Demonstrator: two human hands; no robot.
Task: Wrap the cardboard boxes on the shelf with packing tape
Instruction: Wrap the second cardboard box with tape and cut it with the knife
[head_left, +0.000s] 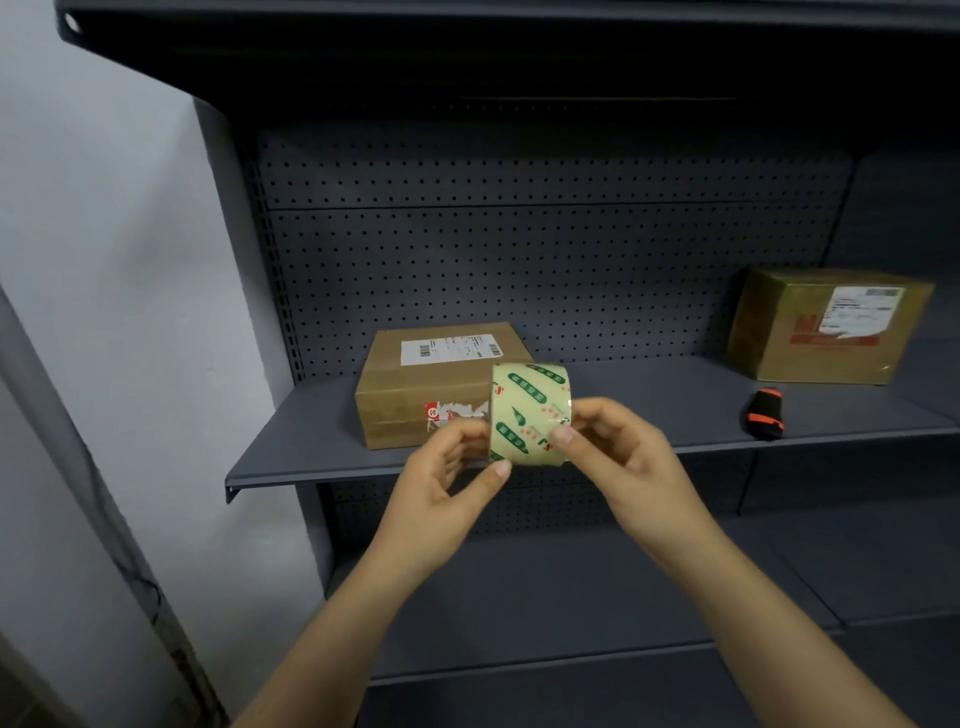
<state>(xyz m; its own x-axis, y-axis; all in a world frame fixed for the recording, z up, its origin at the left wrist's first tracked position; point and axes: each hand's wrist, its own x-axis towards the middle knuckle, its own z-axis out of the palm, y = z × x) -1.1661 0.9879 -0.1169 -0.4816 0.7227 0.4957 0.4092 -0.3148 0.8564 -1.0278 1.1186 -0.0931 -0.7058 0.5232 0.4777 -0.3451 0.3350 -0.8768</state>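
A roll of pale packing tape (530, 410) with green and red print is held up in front of the middle shelf. My left hand (447, 488) grips its left side, thumb on the lower edge. My right hand (618, 447) pinches the roll's right side, thumb on its face. Behind the roll a flat cardboard box (415, 395) with a white label lies on the grey shelf (311, 441). A second, taller cardboard box (826, 327) with a white label and red print stands at the right of the same shelf.
A black and orange utility knife (763, 413) lies on the shelf near its front edge, between the boxes. A perforated grey back panel (545, 249) closes the rack. Another shelf (571, 597) sits below, one overhangs above. A white wall (104, 260) is at left.
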